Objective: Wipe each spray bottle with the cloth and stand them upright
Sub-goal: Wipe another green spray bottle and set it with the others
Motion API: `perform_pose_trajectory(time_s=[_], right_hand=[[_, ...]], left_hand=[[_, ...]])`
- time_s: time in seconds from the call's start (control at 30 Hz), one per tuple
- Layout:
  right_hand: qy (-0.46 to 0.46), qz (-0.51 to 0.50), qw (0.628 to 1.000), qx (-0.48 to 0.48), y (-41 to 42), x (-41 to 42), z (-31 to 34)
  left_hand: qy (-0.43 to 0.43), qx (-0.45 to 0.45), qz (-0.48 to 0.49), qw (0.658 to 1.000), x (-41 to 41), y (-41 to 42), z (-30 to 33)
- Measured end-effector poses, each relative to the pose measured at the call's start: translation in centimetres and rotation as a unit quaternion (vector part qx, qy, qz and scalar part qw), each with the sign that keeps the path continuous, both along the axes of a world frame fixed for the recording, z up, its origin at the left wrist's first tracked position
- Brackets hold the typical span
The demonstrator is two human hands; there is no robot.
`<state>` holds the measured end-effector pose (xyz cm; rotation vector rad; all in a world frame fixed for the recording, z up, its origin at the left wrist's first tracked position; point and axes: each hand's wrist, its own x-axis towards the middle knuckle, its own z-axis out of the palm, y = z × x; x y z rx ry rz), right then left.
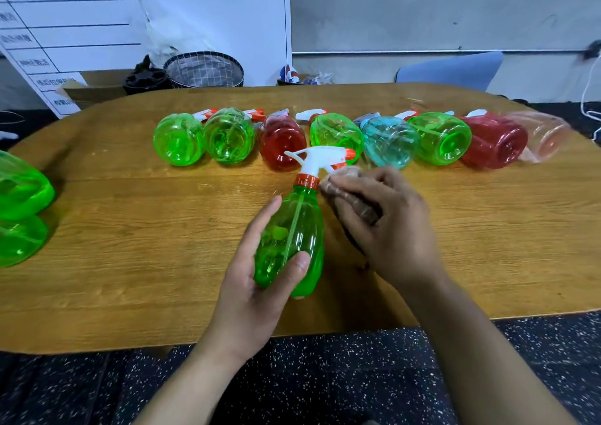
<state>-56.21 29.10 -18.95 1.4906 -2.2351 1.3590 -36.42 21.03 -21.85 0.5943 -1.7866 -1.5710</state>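
Over the near half of the desk (130, 262), seen from the head camera, the person is working on one green spray bottle (289, 239). The left hand (257, 281) is wrapping its grip round the bottle's lower body, thumb across the front and fingers curled behind, holding it tilted with the white trigger head (322, 158) pointing away. The right hand (387, 226) is pinching a bunched brownish cloth (341, 187) in its grip and pressing it against the bottle's orange collar (305, 180), just under the trigger.

Judging by how things lie, the job is looking barely begun. A row of eight bottles (338, 135) is lying on its side across the far half of the desk, bases facing the person: four green, two red, one pale blue and one pinkish one (543, 135) at the right end. None of them is standing upright. Two more green bottles (19, 210) are showing at the left edge, cut off by the frame; I cannot tell whether those are standing or lying.

Behind the desk a round mesh basket (205, 68), a cardboard box (97, 86) and a blue chair back (452, 68) are sitting against the wall, well apart from the work. Nothing is blocking the hands; the lying row is crowding the far side, so upright space looks easiest to find on the near side.
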Motion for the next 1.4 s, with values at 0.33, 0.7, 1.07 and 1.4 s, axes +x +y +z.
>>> perform_pose_trajectory(time_s=[0.33,0.7,1.07,1.4], right_hand=[[-0.021,-0.031,0.997,-0.063,0.0,-0.4,0.8],[-0.146,-0.046,0.977,-0.150,0.5,-1.6,1.6],[-0.145,-0.081,0.975,-0.147,0.1,-1.5,1.3],[-0.125,-0.093,0.980,-0.127,-0.1,-1.2,1.0]], left_hand=[[-0.017,-0.016,0.006,1.000,0.1,0.0,-0.1],[-0.008,-0.008,0.004,1.000,0.1,0.0,-0.1],[-0.022,-0.039,-0.023,0.999,0.3,-0.1,-0.1],[-0.042,-0.053,-0.014,0.998,0.2,-0.2,-0.1]])
